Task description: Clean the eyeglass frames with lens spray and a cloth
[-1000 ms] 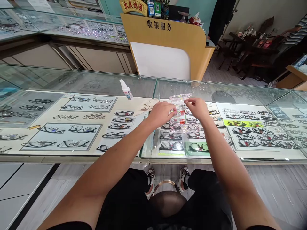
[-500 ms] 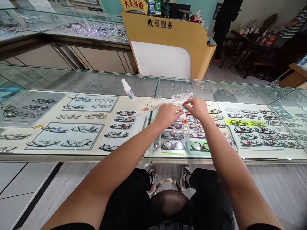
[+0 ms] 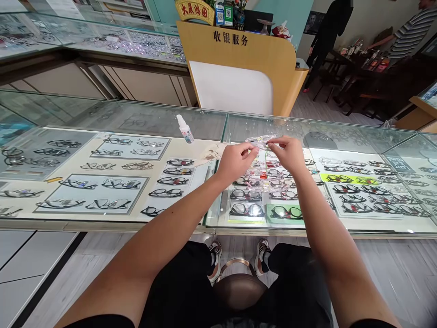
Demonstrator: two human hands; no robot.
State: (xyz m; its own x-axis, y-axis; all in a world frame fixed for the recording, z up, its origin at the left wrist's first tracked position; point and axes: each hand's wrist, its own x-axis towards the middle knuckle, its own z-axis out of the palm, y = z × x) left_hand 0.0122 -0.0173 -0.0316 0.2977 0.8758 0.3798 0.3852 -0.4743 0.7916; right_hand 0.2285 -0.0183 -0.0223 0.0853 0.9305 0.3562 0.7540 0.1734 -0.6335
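Holding clear glasses (image 3: 261,140) between both hands above a glass display case (image 3: 136,226).
Just above and right of the frame's centre, the left hand (image 3: 239,159) and right hand (image 3: 288,152) each pinch narrowly, thumb to finger, at opposite ends of the clear glasses; their long axis runs left to right, nearly level, though which way the lenses face is too small to tell. Dark-framed glasses (image 3: 246,210) lie below, a cloth (image 3: 212,153) just left of the left hand, and a white bottle (image 3: 186,132) near the upper centre.
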